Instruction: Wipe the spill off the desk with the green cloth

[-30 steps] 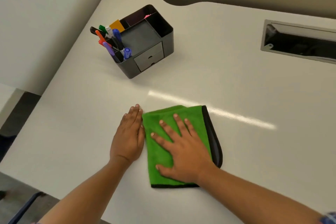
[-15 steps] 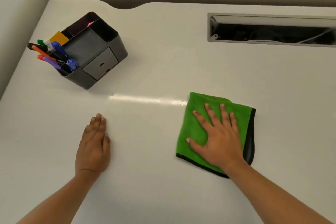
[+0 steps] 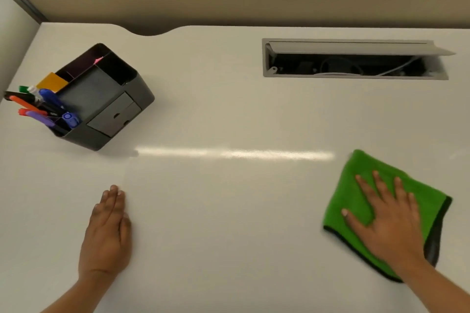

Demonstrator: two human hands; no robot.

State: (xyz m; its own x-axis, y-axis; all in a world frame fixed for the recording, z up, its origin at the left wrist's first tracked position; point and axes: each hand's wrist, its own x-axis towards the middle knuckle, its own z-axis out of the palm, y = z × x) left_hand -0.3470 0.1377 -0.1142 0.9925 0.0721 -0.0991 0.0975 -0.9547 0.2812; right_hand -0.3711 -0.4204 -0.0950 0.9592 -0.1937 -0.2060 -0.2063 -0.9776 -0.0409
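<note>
- A right hand (image 3: 389, 221), fingers spread flat, presses a folded, plush green cloth (image 3: 361, 185) with dark edging onto the right of a smooth, glossy white desk (image 3: 229, 211).
- The left hand (image 3: 106, 231) lies flat, fingers together, holding nothing.
- A dark boxy organiser (image 3: 101, 99) holds markers.

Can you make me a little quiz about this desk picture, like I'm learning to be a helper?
1. True or false: the right hand lies flat on the green cloth.
2. What touches the left hand? A) the bare desk B) the pen organizer C) the cloth
3. Fill in: the open cable hatch lies toward the desk's ___ edge.

Key: 1 true; 2 A; 3 far.
</note>
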